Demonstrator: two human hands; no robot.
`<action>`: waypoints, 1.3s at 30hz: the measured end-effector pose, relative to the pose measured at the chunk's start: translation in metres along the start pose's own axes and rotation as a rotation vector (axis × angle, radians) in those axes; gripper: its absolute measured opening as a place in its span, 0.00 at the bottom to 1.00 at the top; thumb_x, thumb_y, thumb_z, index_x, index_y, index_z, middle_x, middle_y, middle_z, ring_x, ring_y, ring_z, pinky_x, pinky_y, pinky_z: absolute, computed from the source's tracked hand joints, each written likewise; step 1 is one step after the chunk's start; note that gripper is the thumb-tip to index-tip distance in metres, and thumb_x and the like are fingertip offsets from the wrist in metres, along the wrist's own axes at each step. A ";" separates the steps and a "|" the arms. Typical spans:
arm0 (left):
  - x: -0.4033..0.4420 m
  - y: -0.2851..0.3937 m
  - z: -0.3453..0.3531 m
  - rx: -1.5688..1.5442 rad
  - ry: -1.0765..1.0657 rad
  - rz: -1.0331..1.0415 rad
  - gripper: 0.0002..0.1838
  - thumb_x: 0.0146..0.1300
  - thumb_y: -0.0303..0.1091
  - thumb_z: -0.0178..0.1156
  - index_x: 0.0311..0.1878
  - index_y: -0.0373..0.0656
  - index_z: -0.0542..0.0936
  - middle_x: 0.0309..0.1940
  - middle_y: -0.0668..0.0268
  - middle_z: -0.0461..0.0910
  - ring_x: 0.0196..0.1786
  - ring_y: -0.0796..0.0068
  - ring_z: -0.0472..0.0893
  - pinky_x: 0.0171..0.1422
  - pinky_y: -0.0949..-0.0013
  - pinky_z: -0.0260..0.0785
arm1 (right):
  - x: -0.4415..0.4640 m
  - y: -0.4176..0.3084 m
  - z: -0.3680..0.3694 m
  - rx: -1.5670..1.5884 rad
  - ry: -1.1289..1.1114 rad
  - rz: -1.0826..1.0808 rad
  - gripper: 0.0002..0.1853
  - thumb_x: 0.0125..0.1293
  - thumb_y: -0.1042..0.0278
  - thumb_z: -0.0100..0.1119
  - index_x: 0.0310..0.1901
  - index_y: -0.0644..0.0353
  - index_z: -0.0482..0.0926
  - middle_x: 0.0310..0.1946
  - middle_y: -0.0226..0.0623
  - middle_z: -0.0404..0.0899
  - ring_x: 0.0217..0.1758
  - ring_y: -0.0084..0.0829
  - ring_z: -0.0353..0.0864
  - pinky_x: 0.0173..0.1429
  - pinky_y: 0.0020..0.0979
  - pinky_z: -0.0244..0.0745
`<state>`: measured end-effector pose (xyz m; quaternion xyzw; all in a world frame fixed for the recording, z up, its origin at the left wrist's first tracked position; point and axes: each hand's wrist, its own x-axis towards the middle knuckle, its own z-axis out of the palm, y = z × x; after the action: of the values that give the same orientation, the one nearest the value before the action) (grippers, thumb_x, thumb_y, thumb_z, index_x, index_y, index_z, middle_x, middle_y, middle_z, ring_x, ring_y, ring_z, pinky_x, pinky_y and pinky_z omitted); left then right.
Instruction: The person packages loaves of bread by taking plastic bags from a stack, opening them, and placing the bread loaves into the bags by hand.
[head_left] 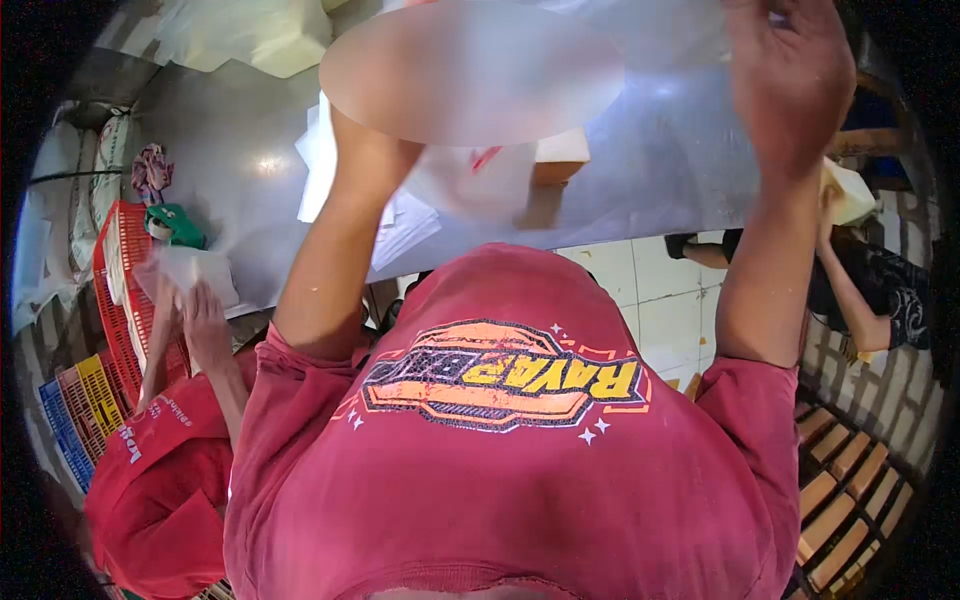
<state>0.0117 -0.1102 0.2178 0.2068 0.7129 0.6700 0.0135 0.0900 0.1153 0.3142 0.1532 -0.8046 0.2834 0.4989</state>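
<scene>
My left hand [362, 145] reaches over the steel table [640, 190]; a blurred oval patch covers its fingers, so its grip is hidden. Beneath and beside that wrist lie thin white sheets [408, 228]. Just right of it is a see-through plastic bag [485, 185] with a red mark, its upper part lost under the patch. A small pale block with a brown side [562, 155] stands near the table's front edge. Raised at the upper right, my right hand [790, 80] is smeared by motion and its fingers are partly cut off by the frame.
At the left, a co-worker's hands [207, 325] hold a whitish bag [195, 270] beside a red plastic crate [125, 270]. Another person's arm [850, 285] on the right supports a pale block [850, 192]. Large plastic-wrapped pale blocks [270, 40] sit at the back left.
</scene>
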 end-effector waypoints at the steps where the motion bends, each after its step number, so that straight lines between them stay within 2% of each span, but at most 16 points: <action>1: 0.003 0.008 -0.003 0.231 0.025 -0.043 0.15 0.67 0.43 0.61 0.37 0.39 0.80 0.24 0.75 0.75 0.25 0.85 0.69 0.30 0.79 0.62 | 0.006 0.004 -0.007 -0.161 0.010 -0.202 0.05 0.52 0.84 0.64 0.25 0.64 0.79 0.39 0.39 0.82 0.34 0.29 0.82 0.41 0.22 0.75; 3: 0.007 0.012 -0.007 0.390 -0.053 0.079 0.12 0.66 0.38 0.61 0.37 0.37 0.81 0.26 0.73 0.78 0.30 0.84 0.74 0.35 0.75 0.66 | 0.006 0.005 -0.007 -0.185 -0.060 -0.299 0.06 0.54 0.82 0.65 0.24 0.64 0.78 0.36 0.39 0.82 0.32 0.27 0.81 0.37 0.21 0.74; 6: 0.013 0.060 -0.007 0.691 -0.190 0.875 0.38 0.48 0.28 0.68 0.65 0.34 0.67 0.65 0.48 0.68 0.69 0.48 0.65 0.71 0.55 0.55 | 0.005 -0.013 -0.008 0.046 -0.293 -0.101 0.07 0.57 0.78 0.65 0.23 0.64 0.77 0.31 0.38 0.82 0.28 0.26 0.81 0.32 0.22 0.74; 7: 0.013 0.073 -0.010 0.726 -0.291 0.868 0.20 0.51 0.29 0.68 0.50 0.40 0.81 0.51 0.60 0.81 0.57 0.59 0.76 0.63 0.60 0.64 | 0.007 -0.023 -0.009 0.132 -0.371 0.027 0.08 0.58 0.76 0.64 0.24 0.64 0.77 0.29 0.37 0.82 0.27 0.26 0.81 0.30 0.23 0.75; 10: 0.055 0.057 -0.024 0.356 -0.507 0.770 0.10 0.66 0.34 0.60 0.38 0.36 0.82 0.33 0.69 0.81 0.34 0.81 0.77 0.40 0.75 0.68 | 0.036 -0.031 -0.022 0.368 -0.789 0.379 0.08 0.63 0.70 0.62 0.30 0.64 0.78 0.26 0.36 0.82 0.24 0.26 0.80 0.27 0.23 0.75; 11: 0.045 0.077 -0.024 0.368 -0.487 0.306 0.09 0.65 0.32 0.60 0.44 0.37 0.81 0.38 0.68 0.82 0.35 0.77 0.79 0.43 0.74 0.71 | 0.044 -0.008 -0.026 0.531 -1.068 0.475 0.08 0.63 0.68 0.62 0.33 0.64 0.79 0.26 0.37 0.82 0.24 0.27 0.80 0.28 0.23 0.75; 13: 0.053 0.054 -0.024 -0.251 -0.674 0.156 0.10 0.65 0.30 0.59 0.48 0.39 0.79 0.40 0.66 0.81 0.35 0.75 0.80 0.43 0.73 0.73 | 0.030 0.059 -0.031 1.033 -1.131 0.614 0.11 0.61 0.66 0.64 0.40 0.65 0.78 0.29 0.39 0.82 0.27 0.30 0.82 0.31 0.24 0.77; 14: 0.053 0.039 -0.018 -0.463 -0.691 0.074 0.11 0.65 0.29 0.59 0.49 0.39 0.78 0.40 0.65 0.81 0.36 0.74 0.80 0.44 0.72 0.74 | -0.001 0.093 -0.028 1.365 -0.891 0.648 0.16 0.58 0.66 0.66 0.46 0.65 0.77 0.32 0.42 0.83 0.31 0.32 0.83 0.34 0.25 0.78; 17: 0.042 -0.001 0.010 -0.908 -0.586 -0.161 0.11 0.65 0.27 0.56 0.50 0.35 0.77 0.39 0.63 0.81 0.37 0.73 0.81 0.44 0.70 0.77 | -0.029 0.054 -0.004 1.438 -0.117 0.837 0.26 0.59 0.69 0.62 0.59 0.64 0.69 0.40 0.47 0.81 0.39 0.36 0.82 0.43 0.32 0.79; 18: 0.035 -0.017 0.022 -1.025 -0.523 -0.239 0.11 0.65 0.27 0.56 0.49 0.33 0.76 0.38 0.62 0.81 0.38 0.73 0.82 0.44 0.69 0.78 | -0.044 0.088 -0.003 1.376 -0.265 0.860 0.25 0.61 0.69 0.59 0.60 0.64 0.68 0.39 0.47 0.81 0.37 0.34 0.82 0.41 0.31 0.79; 19: 0.028 -0.038 0.033 -1.139 -0.461 -0.321 0.11 0.66 0.26 0.55 0.49 0.32 0.76 0.38 0.61 0.81 0.39 0.73 0.82 0.44 0.69 0.79 | -0.069 0.124 -0.005 1.464 -0.430 0.896 0.22 0.66 0.76 0.54 0.61 0.58 0.69 0.36 0.19 0.78 0.35 0.17 0.78 0.43 0.18 0.73; 21: 0.039 -0.133 0.039 -1.440 -0.206 -0.622 0.15 0.66 0.23 0.53 0.56 0.40 0.71 0.47 0.59 0.77 0.45 0.70 0.82 0.44 0.71 0.80 | -0.122 0.167 0.018 1.433 -0.138 1.276 0.15 0.67 0.76 0.52 0.54 0.58 0.68 0.44 0.35 0.76 0.40 0.27 0.78 0.44 0.26 0.79; 24: 0.000 -0.136 0.074 -1.267 0.372 -0.639 0.12 0.66 0.18 0.47 0.51 0.38 0.73 0.44 0.58 0.78 0.48 0.65 0.81 0.49 0.68 0.81 | -0.203 0.177 0.029 1.700 0.402 1.734 0.13 0.66 0.77 0.54 0.51 0.60 0.66 0.45 0.54 0.73 0.44 0.42 0.77 0.51 0.41 0.80; 30: -0.058 -0.121 0.071 -0.715 -0.014 -0.993 0.16 0.63 0.18 0.49 0.54 0.39 0.70 0.41 0.61 0.76 0.40 0.70 0.80 0.37 0.72 0.77 | -0.236 0.095 -0.010 1.044 -0.065 1.761 0.14 0.65 0.77 0.52 0.53 0.63 0.70 0.40 0.40 0.76 0.39 0.34 0.79 0.45 0.33 0.79; 34: -0.064 -0.122 0.085 -0.193 -0.046 -0.784 0.18 0.58 0.21 0.52 0.53 0.40 0.75 0.31 0.64 0.78 0.28 0.75 0.75 0.32 0.72 0.70 | -0.276 0.087 0.020 0.395 -0.358 1.470 0.14 0.60 0.79 0.52 0.48 0.67 0.78 0.33 0.40 0.82 0.33 0.32 0.79 0.42 0.34 0.74; 39: -0.064 -0.171 0.083 0.244 -0.116 -0.314 0.17 0.61 0.23 0.54 0.54 0.40 0.78 0.25 0.68 0.77 0.25 0.80 0.72 0.29 0.73 0.65 | -0.261 0.068 0.017 -0.161 -0.630 0.992 0.10 0.58 0.71 0.57 0.39 0.66 0.81 0.36 0.54 0.81 0.43 0.53 0.80 0.47 0.44 0.74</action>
<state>0.0475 -0.0545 0.0290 0.1317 0.8102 0.5554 0.1336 0.1603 0.1494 0.0550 -0.2026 -0.9084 0.3618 0.0540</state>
